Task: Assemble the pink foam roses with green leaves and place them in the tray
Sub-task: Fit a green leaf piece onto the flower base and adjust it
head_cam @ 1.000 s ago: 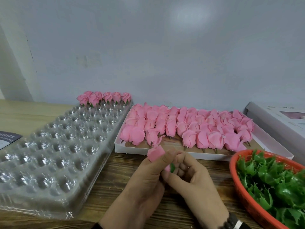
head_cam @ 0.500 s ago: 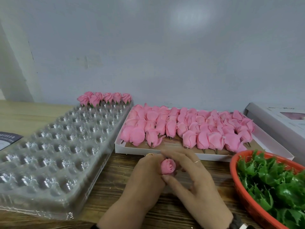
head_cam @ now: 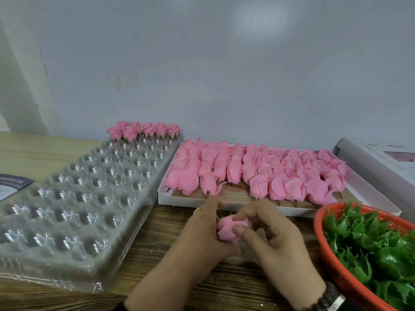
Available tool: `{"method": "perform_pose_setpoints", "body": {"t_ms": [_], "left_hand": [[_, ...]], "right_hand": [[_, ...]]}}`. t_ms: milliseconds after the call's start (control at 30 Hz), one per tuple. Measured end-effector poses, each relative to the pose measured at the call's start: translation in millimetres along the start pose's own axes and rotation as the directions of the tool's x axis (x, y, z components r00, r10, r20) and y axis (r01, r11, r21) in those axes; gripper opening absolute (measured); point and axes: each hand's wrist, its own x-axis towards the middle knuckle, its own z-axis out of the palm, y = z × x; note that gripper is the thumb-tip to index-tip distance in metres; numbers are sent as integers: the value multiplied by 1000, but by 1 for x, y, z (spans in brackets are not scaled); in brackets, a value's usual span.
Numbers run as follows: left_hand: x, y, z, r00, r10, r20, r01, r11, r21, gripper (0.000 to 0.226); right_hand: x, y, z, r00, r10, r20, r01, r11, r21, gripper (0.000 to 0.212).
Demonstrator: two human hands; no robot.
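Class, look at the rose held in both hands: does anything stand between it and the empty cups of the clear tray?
Nothing visible does. The rose, held by the left hand and right hand, sits just right of the tray, with only bare table between. Finished roses fill only the far row.

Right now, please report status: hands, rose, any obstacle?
Both hands, left and right, grip one pink rose. Clear tray holds one row of roses at far end. Nothing blocks it.
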Motion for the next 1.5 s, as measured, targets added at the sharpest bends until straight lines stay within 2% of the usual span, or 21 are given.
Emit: {"method": "perform_pose_setpoints", "body": {"t_ms": [67, 200, 267, 300, 333, 400, 467, 533, 600, 667, 767, 867, 933, 1033, 1200, 1267, 1333, 1367, 1433, 1500], "left_hand": [[0, 1, 3, 1000, 14, 0, -14, 1000, 28, 42], [0, 2, 8, 999, -19, 39, 21, 999, -37, 29], [0, 4, 6, 998, -13, 68, 17, 999, -49, 9], [0, 3, 6, 998, -7, 70, 10, 999, -49, 6], [0, 2, 6, 998, 3, 61, 1, 998, -70, 16], [0, 2, 7, 998, 3, 63, 7, 987, -160, 23], [1, 3, 9, 999, 11, 43, -1, 974, -227, 28], [2, 2, 14, 997, 72, 19, -64, 964, -258, 21], [1, 5, 15, 993, 113, 26, -100, 951, -292, 9], [0, 10, 17, 989, 145, 25, -128, 931, -341, 2], [-1, 16, 21, 982, 188, -25, -185, 927, -326, 22], [1, 16, 27, 970, 239, -40, -242, 948, -209, 34], [0, 17, 29, 977, 209, -27, -209, 940, -272, 33], [-2, 16, 28, 985, 156, -69, -170, 870, -463, 14], [-3, 17, 25, 954, 260, -146, -298, 801, -519, 19], [-3, 19, 24, 956, 270, -117, -287, 768, -572, 21], [-1, 17, 24, 968, 231, -97, -242, 765, -597, 15], [0, 16, 24, 975, 197, -105, -220, 776, -591, 14], [1, 15, 23, 981, 131, -140, -187, 811, -555, 17], [0, 18, 23, 979, 139, -148, -199, 802, -563, 19]], "right_hand": [[-1, -3, 1, 999, 4, 54, -3, 1000, -9, 14], [1, -5, -2, 987, -73, 143, 89, 990, -108, 10], [1, -6, -2, 978, -100, 181, 127, 981, -145, 8], [1, -7, -2, 975, -116, 192, 146, 977, -154, 6], [1, -8, -1, 973, -125, 193, 155, 977, -149, 5], [1, -12, 0, 983, -118, 143, 135, 985, -109, 10], [3, -15, 0, 998, -69, -8, 68, 997, -39, 21], [8, -17, 1, 990, 10, -141, -1, 998, 66, 20], [12, -20, 4, 983, 44, -176, -23, 993, 119, 24], [14, -22, 9, 989, 46, -144, -28, 991, 128, 24], [12, -20, 16, 996, 31, -87, -28, 999, 36, 27], [9, -15, 16, 999, 46, -15, -46, 999, -14, 27], [9, -14, 15, 995, 98, 33, -97, 995, -17, 23], [10, -12, 12, 978, 181, 108, -177, 983, -38, 39], [13, -8, 5, 935, 255, 246, -261, 965, -7, 55], [12, -7, 0, 909, 281, 307, -300, 954, 17, 66], [9, -8, -5, 900, 274, 339, -316, 946, 75, 81], [8, -9, -6, 917, 250, 311, -297, 948, 114, 79], [8, -15, -4, 967, 179, 180, -214, 957, 195, 58], [9, -20, 4, 991, 127, 30, -130, 963, 237, 39]]}}
